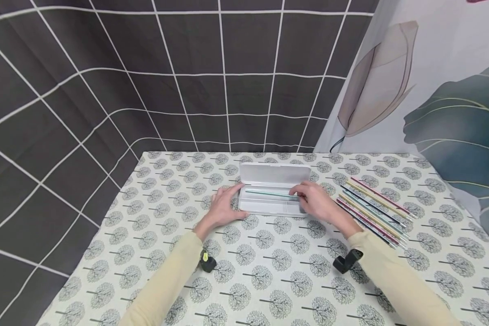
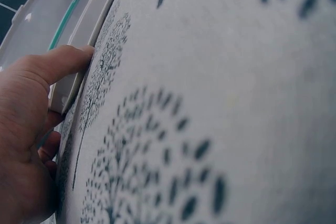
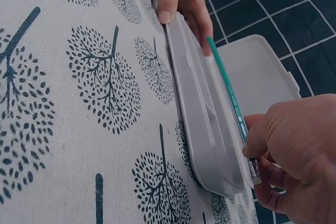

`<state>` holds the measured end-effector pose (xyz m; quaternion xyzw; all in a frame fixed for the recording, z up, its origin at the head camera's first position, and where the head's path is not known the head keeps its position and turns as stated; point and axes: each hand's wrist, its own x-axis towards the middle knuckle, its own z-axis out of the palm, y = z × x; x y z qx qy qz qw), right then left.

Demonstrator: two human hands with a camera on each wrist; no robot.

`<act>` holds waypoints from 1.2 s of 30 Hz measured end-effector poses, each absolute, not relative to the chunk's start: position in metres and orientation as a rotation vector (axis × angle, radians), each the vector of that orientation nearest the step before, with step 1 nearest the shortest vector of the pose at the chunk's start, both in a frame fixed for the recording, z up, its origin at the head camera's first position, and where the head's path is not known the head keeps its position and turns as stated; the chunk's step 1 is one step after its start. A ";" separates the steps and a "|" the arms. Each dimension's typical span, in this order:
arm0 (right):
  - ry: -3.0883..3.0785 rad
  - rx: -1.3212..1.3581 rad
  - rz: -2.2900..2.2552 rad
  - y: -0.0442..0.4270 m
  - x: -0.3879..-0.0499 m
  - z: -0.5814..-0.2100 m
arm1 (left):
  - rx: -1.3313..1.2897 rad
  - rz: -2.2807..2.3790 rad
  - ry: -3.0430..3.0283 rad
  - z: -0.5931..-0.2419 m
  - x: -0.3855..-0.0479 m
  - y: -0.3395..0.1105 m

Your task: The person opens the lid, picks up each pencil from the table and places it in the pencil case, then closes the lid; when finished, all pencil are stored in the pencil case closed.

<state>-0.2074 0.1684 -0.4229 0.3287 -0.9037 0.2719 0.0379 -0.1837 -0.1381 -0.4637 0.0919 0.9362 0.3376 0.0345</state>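
Note:
A white hinged case (image 1: 265,207) lies with its lid (image 1: 275,174) raised at the back; low dividers split the tray. My right hand (image 1: 315,201) pinches a green pencil (image 1: 265,194) near its eraser end, at the case's right end. In the right wrist view the pencil (image 3: 229,85) runs lengthwise over the case (image 3: 197,114), thumb and fingers of the right hand (image 3: 294,156) around its end. My left hand (image 1: 224,207) holds the case's left end, thumb at the front edge and fingers towards the back corner. The left wrist view shows that thumb (image 2: 68,61) against the rim.
Several pencils (image 1: 375,210) in red, yellow, black and green lie slanted side by side right of the case, close to my right forearm. A tree-patterned cloth (image 1: 269,280) covers the table. Behind it hangs a dark gridded curtain (image 1: 248,54), with a leaf-patterned one (image 1: 440,90) at the right.

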 end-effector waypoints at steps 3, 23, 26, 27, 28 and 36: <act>-2.788 1.017 0.831 0.166 -0.209 -0.423 | 0.281 1.036 2.878 -0.463 -0.184 -0.138; -2.864 1.028 0.783 0.157 -0.214 -0.424 | 0.286 1.039 2.879 -0.464 -0.183 -0.138; -2.873 1.007 0.810 0.156 -0.212 -0.424 | 0.290 1.038 2.880 -0.463 -0.183 -0.138; -2.871 1.000 0.817 0.156 -0.212 -0.424 | 0.290 1.037 2.880 -0.463 -0.183 -0.138; -2.869 0.992 0.827 0.156 -0.211 -0.424 | 0.291 1.035 2.881 -0.463 -0.183 -0.137; -2.775 0.879 0.971 0.170 -0.205 -0.418 | 0.295 1.022 2.882 -0.463 -0.185 -0.138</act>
